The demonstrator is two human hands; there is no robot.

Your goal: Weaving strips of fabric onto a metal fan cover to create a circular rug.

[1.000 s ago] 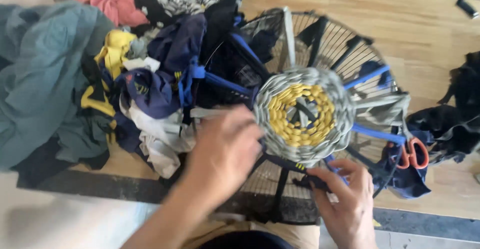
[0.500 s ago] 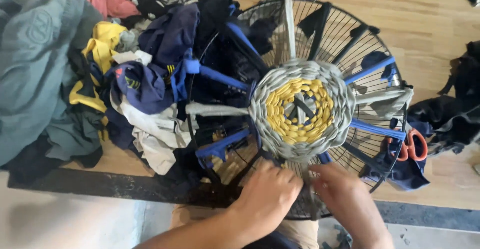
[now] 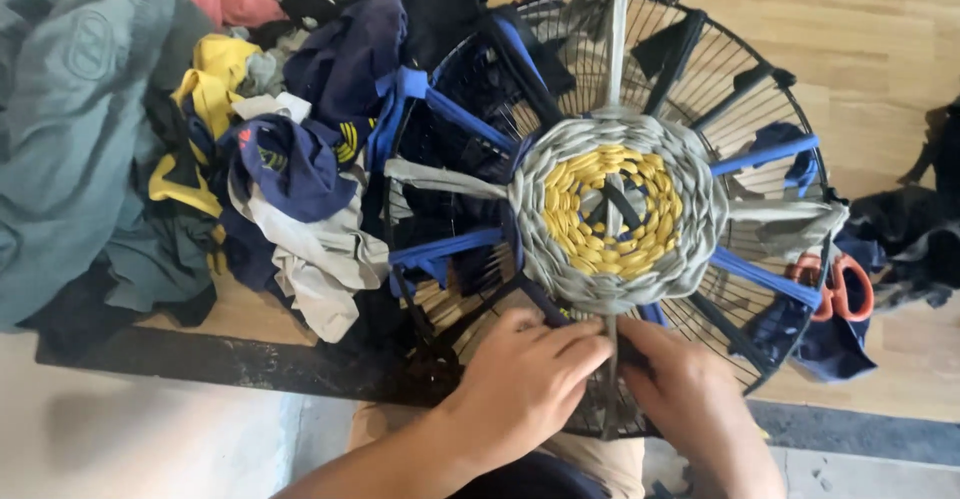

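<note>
Both hands have dropped to the near rim of the black wire fan guard (image 3: pixel 690 59) now. Left hand (image 3: pixel 525 384) is curled, fingers pressed together on a grey fabric strip (image 3: pixel 607 354) just under the round grey-and-yellow woven mat (image 3: pixel 615 209) at the guard's centre. Right hand (image 3: pixel 690 399) sits beside it; its grip I cannot tell. Orange-handled scissors (image 3: pixel 840 287) lie off right, clothes pile (image 3: pixel 180 149) left.

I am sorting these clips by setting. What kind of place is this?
Probably a home floor used for craft work: a wooden floor, a heap of old clothes, orange-handled scissors, and a round wire fan guard used as a loom for a rag weave.
</note>
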